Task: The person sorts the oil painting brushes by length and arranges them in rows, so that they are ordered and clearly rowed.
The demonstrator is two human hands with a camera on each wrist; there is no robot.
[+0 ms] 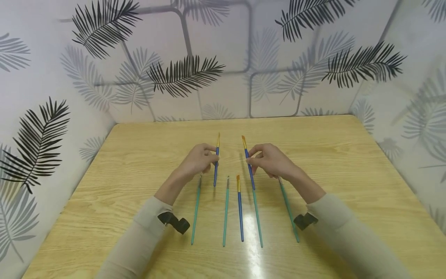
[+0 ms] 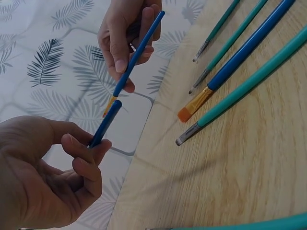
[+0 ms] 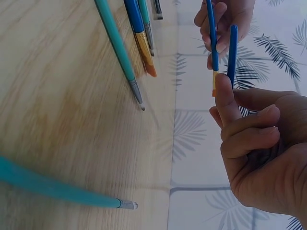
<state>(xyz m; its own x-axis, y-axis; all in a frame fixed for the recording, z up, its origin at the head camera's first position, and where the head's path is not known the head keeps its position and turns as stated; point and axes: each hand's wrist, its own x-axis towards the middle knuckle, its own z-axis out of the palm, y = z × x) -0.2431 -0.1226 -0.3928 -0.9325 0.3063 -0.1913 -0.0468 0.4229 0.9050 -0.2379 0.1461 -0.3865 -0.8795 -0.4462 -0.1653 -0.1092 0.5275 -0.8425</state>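
Note:
My left hand [image 1: 201, 158] pinches a blue paintbrush [image 1: 215, 170] between thumb and fingers, its bristles pointing away from me. A second blue paintbrush [image 1: 251, 174] is pinched in my right hand [image 1: 270, 159], leaning slightly, bristles also at the far end. Both brushes are raised above the table, a short gap apart. In the left wrist view, the left hand [image 2: 53, 172] grips its brush near the lower left, with the other hand [image 2: 127, 43] beyond. Below the hands, a third blue brush [image 1: 240, 213] with orange bristles lies among teal paintbrushes.
Several teal brushes lie spread on the wooden table [image 1: 104, 193], including one at the left [image 1: 196, 213], one near the middle [image 1: 226, 213] and one at the right [image 1: 289, 211]. Behind the table's far edge hangs a leaf-patterned wall covering [image 1: 223, 93].

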